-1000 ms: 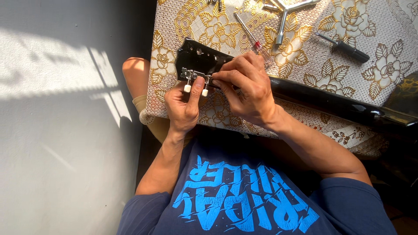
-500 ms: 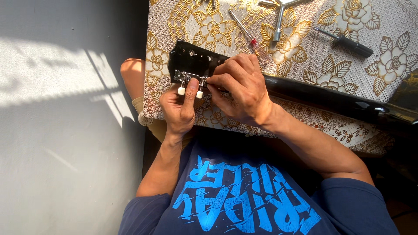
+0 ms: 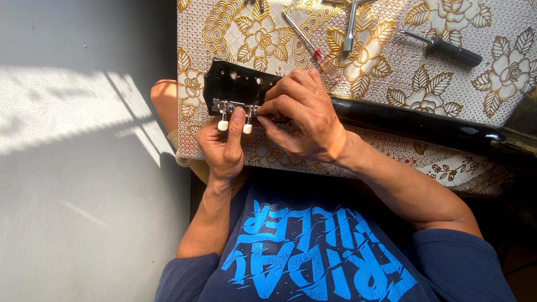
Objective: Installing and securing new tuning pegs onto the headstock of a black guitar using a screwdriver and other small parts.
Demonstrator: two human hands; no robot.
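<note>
Head view: left hand (image 3: 224,146) palm-up under black guitar headstock (image 3: 235,88), fingers pinching the chrome tuner strip (image 3: 232,106), right hand (image 3: 302,117) arched over, fingers closed on that strip, guitar neck (image 3: 414,123) lying lengthwise rightward across floral counter (image 3: 391,61), headstock pointing left.

Both hands work at a black guitar headstock (image 3: 235,84): left hand (image 3: 224,148) at seven o'clock touches the tuner strip (image 3: 232,107), right hand (image 3: 299,120) pinches it.
</note>
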